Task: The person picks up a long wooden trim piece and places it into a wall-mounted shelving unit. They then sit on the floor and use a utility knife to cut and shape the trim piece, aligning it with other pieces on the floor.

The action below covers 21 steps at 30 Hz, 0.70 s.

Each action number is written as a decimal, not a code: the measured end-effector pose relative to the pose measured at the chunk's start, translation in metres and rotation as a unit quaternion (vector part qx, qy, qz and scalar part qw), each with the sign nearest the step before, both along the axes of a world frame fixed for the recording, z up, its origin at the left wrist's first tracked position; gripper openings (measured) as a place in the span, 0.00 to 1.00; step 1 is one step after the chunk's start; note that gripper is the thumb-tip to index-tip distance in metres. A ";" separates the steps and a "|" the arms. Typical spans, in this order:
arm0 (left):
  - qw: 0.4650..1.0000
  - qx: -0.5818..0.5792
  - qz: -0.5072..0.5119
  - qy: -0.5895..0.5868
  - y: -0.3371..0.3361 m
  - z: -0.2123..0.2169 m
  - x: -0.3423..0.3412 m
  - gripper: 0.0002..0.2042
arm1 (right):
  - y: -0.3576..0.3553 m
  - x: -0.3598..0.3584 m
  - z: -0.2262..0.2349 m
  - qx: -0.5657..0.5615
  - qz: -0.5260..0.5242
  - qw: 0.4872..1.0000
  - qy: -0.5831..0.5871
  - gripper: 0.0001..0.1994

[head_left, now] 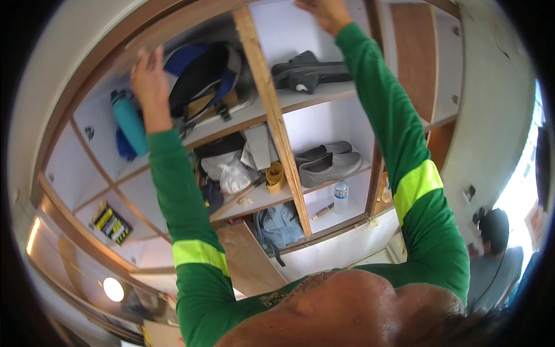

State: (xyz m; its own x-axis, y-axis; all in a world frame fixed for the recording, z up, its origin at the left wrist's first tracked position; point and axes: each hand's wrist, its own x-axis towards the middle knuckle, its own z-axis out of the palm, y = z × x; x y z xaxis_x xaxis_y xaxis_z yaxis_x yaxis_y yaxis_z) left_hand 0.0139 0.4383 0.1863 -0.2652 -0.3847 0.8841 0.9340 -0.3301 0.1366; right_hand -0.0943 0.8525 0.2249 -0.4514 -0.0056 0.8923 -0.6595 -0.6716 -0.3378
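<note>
Reaching up with both arms in green sleeves banded in bright yellow, the person works at the top of a white shelf unit [324,124] trimmed in wood. The left hand [149,78] is seen from its back, fingers spread loosely and pressed against the brown wooden top rail [173,26] of the unit; whether it grips anything cannot be told. The right hand [326,13] is at the far top edge of the view, fingers bent down over the upper edge of the shelf opening, partly cut off, so how firmly it holds is unclear. Between the two arms runs a bare wooden upright [274,115], slanting from the top down to the lower shelf.

Just right of the left hand, a blue and black backpack [202,78] sits in the top left compartment, and a teal bottle [130,121] stands just left of the forearm. In the top right compartment lies a dark bag [306,70]. Below it a pair of grey shoes [329,163] rests on a shelf, with a clear plastic bottle [341,198] lower down. A white plastic bag [234,176] and a tan roll [276,176] lie left of the upright. At the far right, another person in a dark cap [495,228] is seated.
</note>
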 end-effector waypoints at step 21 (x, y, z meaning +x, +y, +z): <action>0.998 0.009 0.053 -0.016 0.005 0.024 0.004 0.21 | 0.066 -0.026 0.022 -0.101 -0.093 0.986 -0.096 0.15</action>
State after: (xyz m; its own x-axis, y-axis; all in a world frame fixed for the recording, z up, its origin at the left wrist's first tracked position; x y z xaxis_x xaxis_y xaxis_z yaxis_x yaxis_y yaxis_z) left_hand 0.0175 0.4431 0.2104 -0.2505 -0.4273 0.8687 0.9589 -0.2328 0.1620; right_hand -0.1206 0.9183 0.2470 -0.5883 0.2610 0.7654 -0.7141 -0.6118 -0.3403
